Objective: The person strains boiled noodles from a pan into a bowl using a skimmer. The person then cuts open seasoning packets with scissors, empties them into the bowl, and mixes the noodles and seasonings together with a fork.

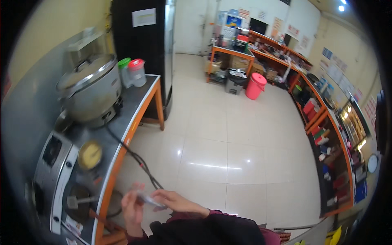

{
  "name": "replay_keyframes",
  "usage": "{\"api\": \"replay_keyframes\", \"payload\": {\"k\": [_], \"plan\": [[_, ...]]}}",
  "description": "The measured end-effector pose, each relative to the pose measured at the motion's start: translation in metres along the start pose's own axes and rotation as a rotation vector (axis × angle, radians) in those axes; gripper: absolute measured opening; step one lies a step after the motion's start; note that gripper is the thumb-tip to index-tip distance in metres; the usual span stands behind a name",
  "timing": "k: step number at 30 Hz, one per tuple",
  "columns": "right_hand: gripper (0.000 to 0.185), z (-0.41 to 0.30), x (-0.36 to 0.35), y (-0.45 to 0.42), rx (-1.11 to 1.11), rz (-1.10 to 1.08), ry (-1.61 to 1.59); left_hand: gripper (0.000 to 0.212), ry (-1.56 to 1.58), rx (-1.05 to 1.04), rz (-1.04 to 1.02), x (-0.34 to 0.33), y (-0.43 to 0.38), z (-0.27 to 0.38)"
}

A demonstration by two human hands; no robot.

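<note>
My left hand [132,208] and my right hand [177,202] hold a thin, flat, shiny object [148,199] between them, in front of my body. Motion blur hides what exactly it is. Left of my hands, a frying pan [80,211] rests on the dark countertop, with a slotted spatula [81,200] lying across it. Farther back on the counter stands a bowl [100,156] of yellow contents, which appears to have a utensil in it. A two-burner gas stove [59,171] runs along the counter's wall side.
A large rice cooker [92,95] and lidded plastic pitchers [137,73] stand on the orange-edged table [134,122]. Hoses [144,165] hang off its edge. Beyond are a black refrigerator [139,46], a trash bin [234,85] and a pink bucket [256,87]. Shelving [340,134] lines the right.
</note>
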State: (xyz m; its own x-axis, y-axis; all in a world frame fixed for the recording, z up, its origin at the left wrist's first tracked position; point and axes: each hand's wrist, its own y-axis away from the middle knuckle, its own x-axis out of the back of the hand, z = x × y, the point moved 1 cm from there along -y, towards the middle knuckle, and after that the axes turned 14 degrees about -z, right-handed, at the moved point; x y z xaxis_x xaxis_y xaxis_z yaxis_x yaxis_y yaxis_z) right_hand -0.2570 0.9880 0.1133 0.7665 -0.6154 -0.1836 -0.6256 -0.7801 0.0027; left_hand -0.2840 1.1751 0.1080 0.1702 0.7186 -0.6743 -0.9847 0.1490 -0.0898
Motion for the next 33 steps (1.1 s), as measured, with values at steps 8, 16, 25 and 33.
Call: {"api": "replay_keyframes", "payload": {"k": [8,16,25,33], "plan": [[0.020,0.009,0.079,-0.055,0.056,-0.069,-0.077,0.012,-0.238,-0.066,0.094,-0.020,-0.090,0.003],[0.020,-0.026,0.098,-0.107,0.147,0.283,0.488,0.011,-0.757,-0.025,0.225,0.009,-0.116,0.020],[0.034,-0.040,0.067,-0.154,0.204,0.170,0.323,0.016,-0.808,-0.164,0.357,0.047,-0.123,0.032],[0.029,-0.026,0.062,-0.176,0.187,0.238,0.378,0.016,-0.699,-0.132,0.415,0.055,-0.111,0.040]]}}
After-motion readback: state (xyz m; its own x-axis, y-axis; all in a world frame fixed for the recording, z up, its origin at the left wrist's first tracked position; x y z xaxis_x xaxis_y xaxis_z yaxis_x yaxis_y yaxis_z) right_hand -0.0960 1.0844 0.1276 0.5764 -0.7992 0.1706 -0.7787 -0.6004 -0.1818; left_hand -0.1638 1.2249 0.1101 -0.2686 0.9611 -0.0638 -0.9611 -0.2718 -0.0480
